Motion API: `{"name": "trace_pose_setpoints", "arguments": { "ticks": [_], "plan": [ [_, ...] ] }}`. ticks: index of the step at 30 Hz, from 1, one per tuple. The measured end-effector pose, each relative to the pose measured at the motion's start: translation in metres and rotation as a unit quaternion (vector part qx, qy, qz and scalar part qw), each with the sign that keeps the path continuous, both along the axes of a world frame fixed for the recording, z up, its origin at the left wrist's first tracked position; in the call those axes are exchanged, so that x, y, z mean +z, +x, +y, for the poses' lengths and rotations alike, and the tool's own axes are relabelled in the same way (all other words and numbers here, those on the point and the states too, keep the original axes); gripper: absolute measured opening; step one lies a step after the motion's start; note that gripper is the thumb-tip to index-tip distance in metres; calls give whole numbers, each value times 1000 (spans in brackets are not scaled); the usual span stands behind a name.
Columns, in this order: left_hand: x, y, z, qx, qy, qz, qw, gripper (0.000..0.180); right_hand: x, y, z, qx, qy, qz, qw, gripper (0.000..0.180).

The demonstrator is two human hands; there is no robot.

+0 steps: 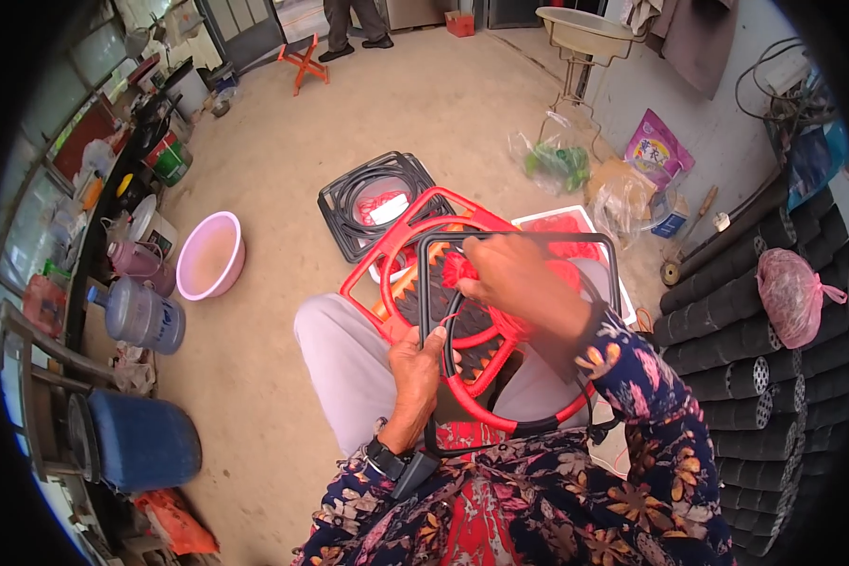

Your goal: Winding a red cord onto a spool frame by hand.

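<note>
Over my lap lies a black tubular metal frame [519,238] with rounded corners, next to a red metal frame [415,226] with curved bars. Thumb and fingers of my left hand [415,370] close around the black frame's left bar. My right hand [514,275] is inside the frame, its fingers curled at a bundle of red cord [459,269]; the exact grip is partly hidden and a little blurred. Beyond my knees, more black frames [344,203] lie stacked on the floor. A white tray [580,219] with red cord sits to the right of them.
A pink basin [210,255], a water jug [146,316] and a blue barrel [146,439] stand at left. Stacked dark cylinders [726,368] line the right, with a pink bag [790,297] on them. Farther off are a red folding stool [304,66] and a person's legs [354,24].
</note>
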State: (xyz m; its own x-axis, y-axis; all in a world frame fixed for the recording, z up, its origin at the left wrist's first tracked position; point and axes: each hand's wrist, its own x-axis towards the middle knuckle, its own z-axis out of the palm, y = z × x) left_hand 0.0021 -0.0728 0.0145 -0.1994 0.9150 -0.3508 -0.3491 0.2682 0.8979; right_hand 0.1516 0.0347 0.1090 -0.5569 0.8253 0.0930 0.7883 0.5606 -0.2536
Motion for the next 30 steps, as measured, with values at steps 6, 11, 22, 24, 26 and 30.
{"name": "trace_pose_setpoints", "arguments": {
  "ticks": [6, 11, 22, 24, 26, 30],
  "plan": [
    [6, 4, -1, -7, -38, 23, 999, 10, -29, -49, 32, 19, -38, -123, 991, 37],
    [0, -1, -4, -3, -45, -11, 999, 10, -45, -25, 16, 54, -98, 47, 993, 54],
    [2, 9, -2, -10, -30, -11, 999, 11, -44, -40, 23, -7, 80, 52, 995, 30],
    [3, 6, -3, -5, -25, 6, 1000, 11, -44, -34, 20, 13, 81, 38, 996, 26],
    [3, 3, -3, -8, -72, -6, 997, 11, -46, -19, 15, 33, 46, 85, 995, 23],
    [-3, 8, -2, -17, -58, -5, 998, 11, -59, -9, 10, 44, 27, 75, 996, 21]
  ]
}}
